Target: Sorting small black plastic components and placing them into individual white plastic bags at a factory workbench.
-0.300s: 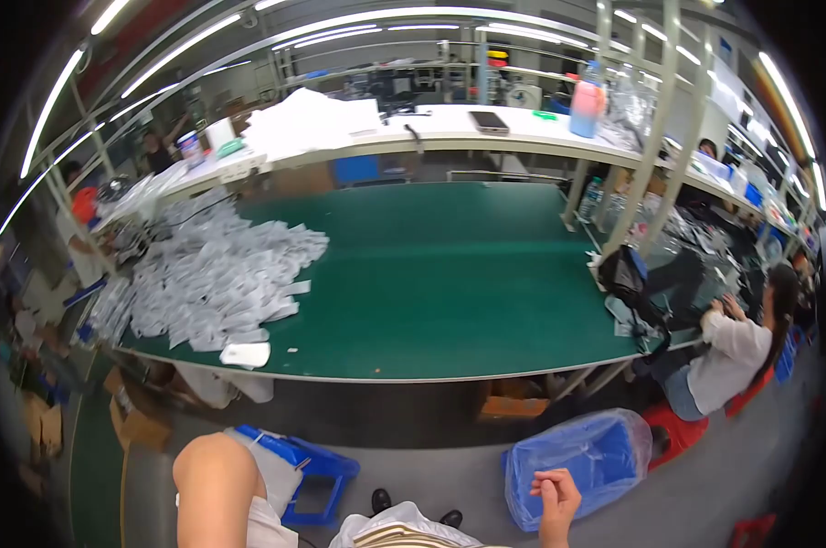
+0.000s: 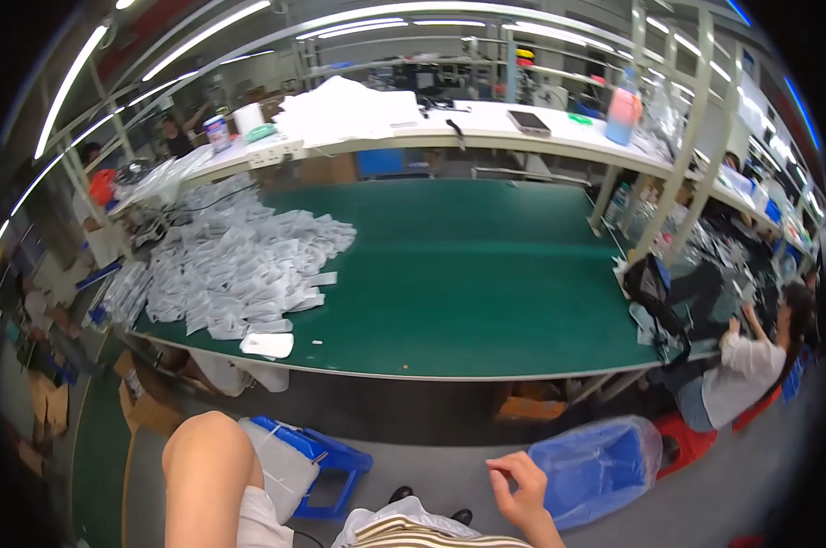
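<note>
Green mat covers one long workbench [image 2: 468, 274] across the middle of the frame. On its left end there's one big heap of small silvery-white packets [image 2: 235, 260], way too many to count, and one single white packet [image 2: 267, 344] lying apart at the front edge, just below the heap.

Down at the bottom edge, two bins: one blue bin lined with a clear plastic bag [image 2: 596, 468] at lower right, and one blue crate [image 2: 326, 466] at lower centre with a whitish bag hanging over its side.

The right hand [image 2: 520, 489] is at bottom centre-right, fingers loosely curled with a gap between thumb and the rest, holding nothing. It sits just beside the left rim of the bagged bin; can't tell whether it actually touches it. The left hand itself isn't in view, only one bare rounded limb [image 2: 207, 475] rising at lower left beside the crate, so no call on its grip.

One other person in a white top [image 2: 737, 370] sits at the right end of the bench, with one black bag [image 2: 652, 285] on the bench corner. Back shelf, upper frame: one stack of white sheets [image 2: 344, 110] and one pink-and-blue bottle [image 2: 621, 108].
</note>
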Available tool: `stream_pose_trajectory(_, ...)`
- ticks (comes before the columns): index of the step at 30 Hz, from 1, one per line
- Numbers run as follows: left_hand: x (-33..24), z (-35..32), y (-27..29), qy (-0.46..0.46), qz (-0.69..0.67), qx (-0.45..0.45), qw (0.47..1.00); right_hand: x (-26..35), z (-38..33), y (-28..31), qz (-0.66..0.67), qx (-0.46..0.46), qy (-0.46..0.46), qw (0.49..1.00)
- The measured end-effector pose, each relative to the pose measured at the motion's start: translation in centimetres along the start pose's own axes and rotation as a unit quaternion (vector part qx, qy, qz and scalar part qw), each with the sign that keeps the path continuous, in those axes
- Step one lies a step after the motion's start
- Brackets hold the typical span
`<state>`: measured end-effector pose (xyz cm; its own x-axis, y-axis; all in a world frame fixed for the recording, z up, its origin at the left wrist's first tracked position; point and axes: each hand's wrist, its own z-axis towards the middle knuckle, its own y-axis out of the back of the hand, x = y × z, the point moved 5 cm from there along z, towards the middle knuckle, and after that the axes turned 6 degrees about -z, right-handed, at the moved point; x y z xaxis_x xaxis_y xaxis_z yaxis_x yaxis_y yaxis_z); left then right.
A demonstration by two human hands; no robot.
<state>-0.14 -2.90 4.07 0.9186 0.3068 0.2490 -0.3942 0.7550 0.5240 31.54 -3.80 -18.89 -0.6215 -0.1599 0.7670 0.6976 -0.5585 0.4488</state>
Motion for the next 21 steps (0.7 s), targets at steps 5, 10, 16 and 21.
stream_pose_trajectory(5, 7.0, -5.2, 0.8, -0.13, -0.076, -0.049, 0.987, -1.5, -3.1, -1.9, -0.014, -0.042, -0.085, 0.995)
stream_pose_trajectory(10, 11.6, -14.2, -3.0, -0.226, -0.004, -0.113, 0.967, -4.1, -12.2, -0.3, -0.099, -0.062, -0.271, 0.956)
stream_pose_trajectory(16, 18.9, -22.8, -21.6, 0.532, -0.197, 0.104, 0.817, -5.8, -32.0, 1.9, -0.084, -0.237, -0.5, 0.829)
stream_pose_trajectory(21, 12.7, -31.6, -33.9, 0.659, -0.393, 0.31, 0.562, -11.0, -42.4, 2.0, 0.096, -0.374, -0.588, 0.711)
